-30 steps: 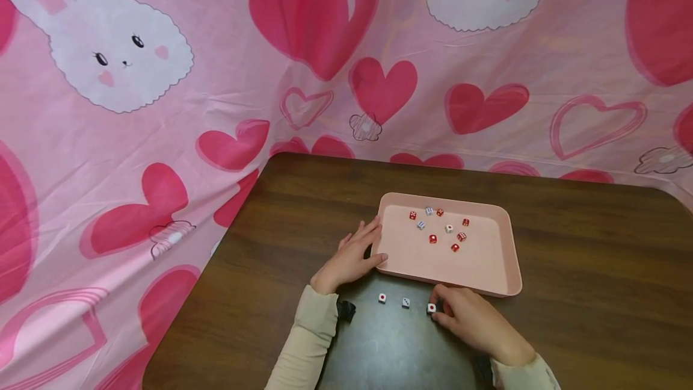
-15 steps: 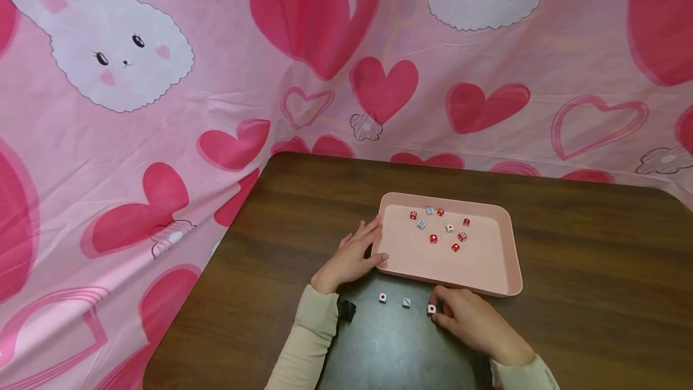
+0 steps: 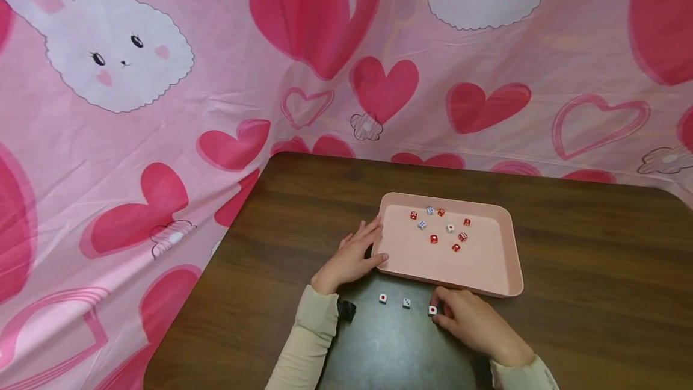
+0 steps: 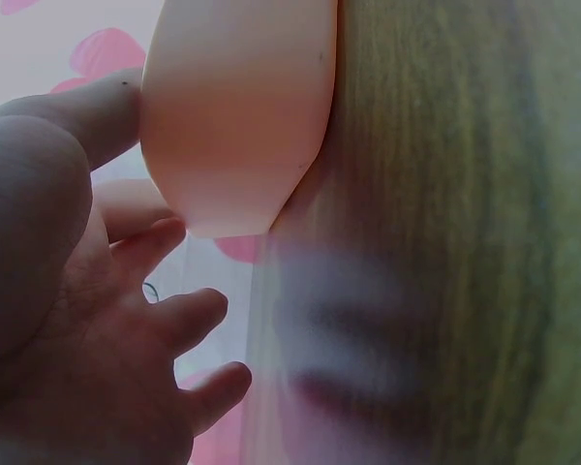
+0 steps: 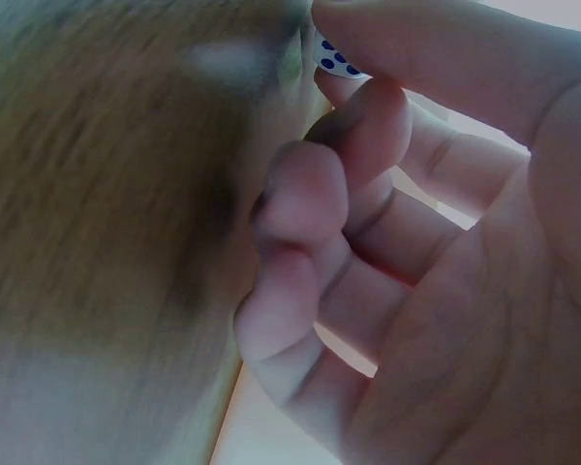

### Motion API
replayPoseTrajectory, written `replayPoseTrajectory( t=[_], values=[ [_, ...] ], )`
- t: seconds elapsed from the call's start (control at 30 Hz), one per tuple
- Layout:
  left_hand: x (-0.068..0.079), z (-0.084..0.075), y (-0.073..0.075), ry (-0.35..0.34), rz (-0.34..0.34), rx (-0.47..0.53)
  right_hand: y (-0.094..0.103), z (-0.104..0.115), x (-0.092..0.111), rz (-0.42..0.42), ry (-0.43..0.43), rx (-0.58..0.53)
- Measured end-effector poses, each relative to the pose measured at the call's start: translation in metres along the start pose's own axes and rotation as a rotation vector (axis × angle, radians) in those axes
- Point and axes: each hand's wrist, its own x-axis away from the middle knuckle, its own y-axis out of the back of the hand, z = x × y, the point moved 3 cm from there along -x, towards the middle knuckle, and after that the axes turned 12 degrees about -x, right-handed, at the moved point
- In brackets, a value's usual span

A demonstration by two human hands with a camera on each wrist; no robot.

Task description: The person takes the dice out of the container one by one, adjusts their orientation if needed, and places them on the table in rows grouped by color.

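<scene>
My right hand pinches a white die between thumb and fingers, close over the table just in front of the tray. The die's top face has one red dot; in the right wrist view a face with blue dots peeks out beside the thumb. To its left two more white dice stand in a row, one die with a red dot and another die with small dark dots. Against the left side of the pink tray rests my left hand, fingers extended along the rim and thumb over the near corner.
Inside the tray lie several loose dice, including a red die and a white die. A dark wooden table carries everything. Behind it hangs a pink curtain printed with hearts and rabbits.
The die in my right hand has shifted very slightly toward the near side, coming into line with the row less evenly. My left hand and the tray stay where they were.
</scene>
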Motion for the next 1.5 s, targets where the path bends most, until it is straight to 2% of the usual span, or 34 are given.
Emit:
replayPoseTrajectory(
  t=[0.8, 1.5],
  values=[
    [-0.0004, 0.0001, -0.0005, -0.011, -0.005, -0.002, -0.0014, -0.0004, 0.0008, -0.039, 0.015, 0.028],
    [-0.0001, 0.0004, -0.0004, -0.014, -0.006, -0.002, -0.0012, -0.0017, -0.0001, -0.019, -0.01, 0.014]
  ],
)
